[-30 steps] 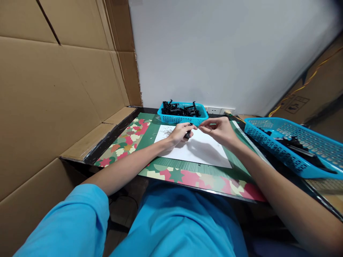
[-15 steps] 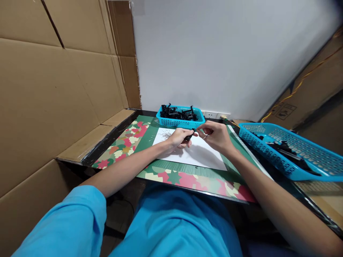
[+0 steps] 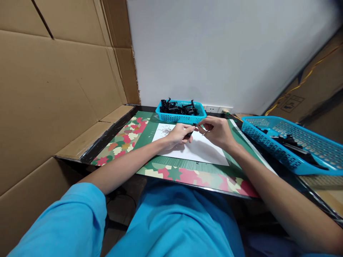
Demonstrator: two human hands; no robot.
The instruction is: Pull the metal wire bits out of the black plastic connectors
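Note:
My left hand (image 3: 178,135) is closed around a small black plastic part (image 3: 189,134), holding it above the white paper (image 3: 198,154). Fingers cover most of the part. Just to its right, my right hand (image 3: 217,131) pinches a thin metal tool (image 3: 205,132), mostly hidden by the fingers. The right fingertips are close against the top end of the black part; whether they touch it cannot be made out. Left of the hands, a scatter of tiny thin metal pieces (image 3: 165,131) lies on the paper.
A blue basket (image 3: 177,117) heaped with black plastic parts stands behind the hands. Another, larger blue basket (image 3: 316,141) at the right holds more black parts. The patterned green mat (image 3: 143,141) covers the table. Cardboard walls (image 3: 66,78) rise at the left; sockets (image 3: 212,109) sit behind.
The camera view has shifted slightly, so the table sits a little higher in the picture. Both hands keep nearly the same hold, the right fingers still at the black part's upper end.

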